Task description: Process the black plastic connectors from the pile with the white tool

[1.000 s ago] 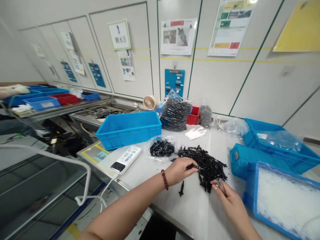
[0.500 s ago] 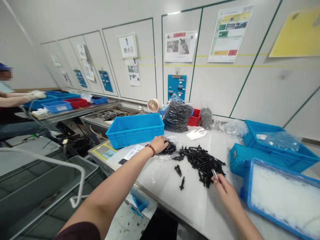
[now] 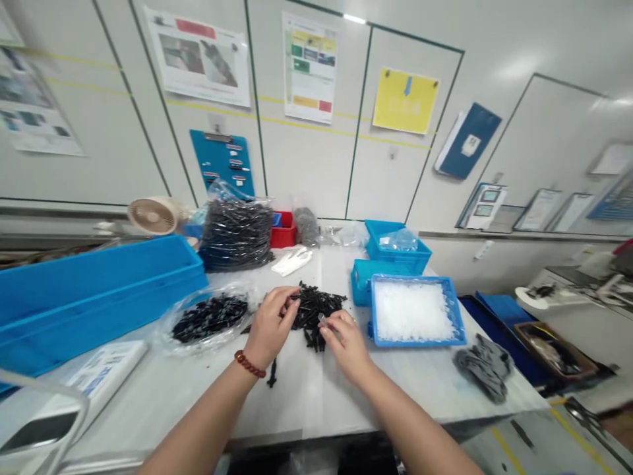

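My left hand (image 3: 271, 320), a brown bead bracelet at its wrist, reaches to the left edge of a pile of slim black plastic parts (image 3: 319, 305). Its thumb and fingers are curved and apart, and no held part shows between them. My right hand (image 3: 346, 340) pinches a small clear tube (image 3: 322, 319) at the near right side of the pile. One loose black part (image 3: 271, 373) lies on the table below my left hand. To the left, a clear plastic bag (image 3: 165, 336) lies open with many black parts (image 3: 210, 316) in it.
A blue tray (image 3: 374, 336) of small clear pieces (image 3: 413, 310) stands right of the pile. At left are a long blue bin (image 3: 99, 284) and a white box-like object (image 3: 111, 373). Behind lie a white glove (image 3: 291, 261) and a full bag (image 3: 235, 234); a grey cloth (image 3: 484, 366) lies right.
My left hand has left the bag of black parts and moved right to the pile. The right hand still holds the clear tube near the pile. The view has turned right.
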